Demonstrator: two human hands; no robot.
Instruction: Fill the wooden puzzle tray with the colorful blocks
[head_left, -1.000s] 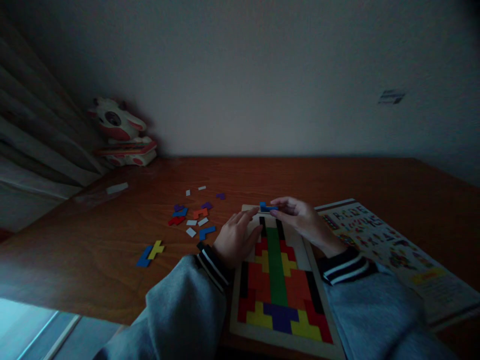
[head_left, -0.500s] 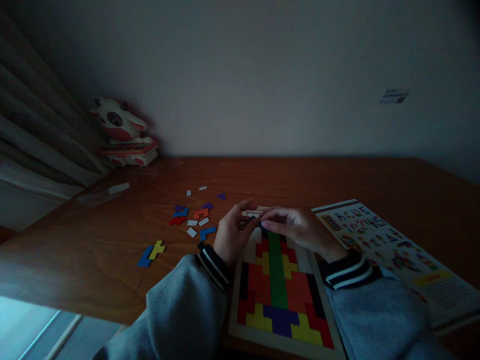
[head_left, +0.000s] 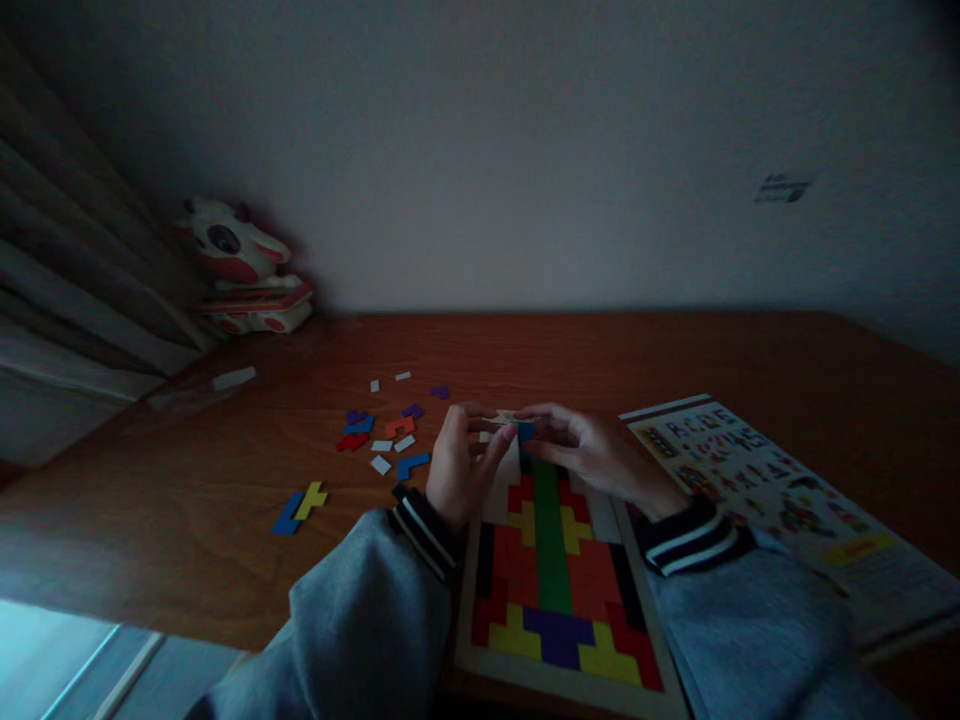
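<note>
On the left, a blue corner piece [head_left: 287,515] and a yellow piece [head_left: 312,499] are lying together at the near side, outside the board [head_left: 555,683]; farther off and to the right, a red piece [head_left: 352,441], an orange piece [head_left: 400,425] and a loose scatter of others are waiting unplaced too; now the left hand [head_left: 461,465] is arching over the board's far end, thumb beside a bright blue piece [head_left: 526,432], whether gripping it one cannot tell; that piece is sitting between both hands; the board's near and middle parts are showing filled, a green strip [head_left: 551,540] running up the centre, while fingers are partly hiding the far end, its completeness unclear; the right hand [head_left: 600,458] is seemingly pinching the bright blue piece; rightmost, a printed sheet [head_left: 780,500] is lying flat.
</note>
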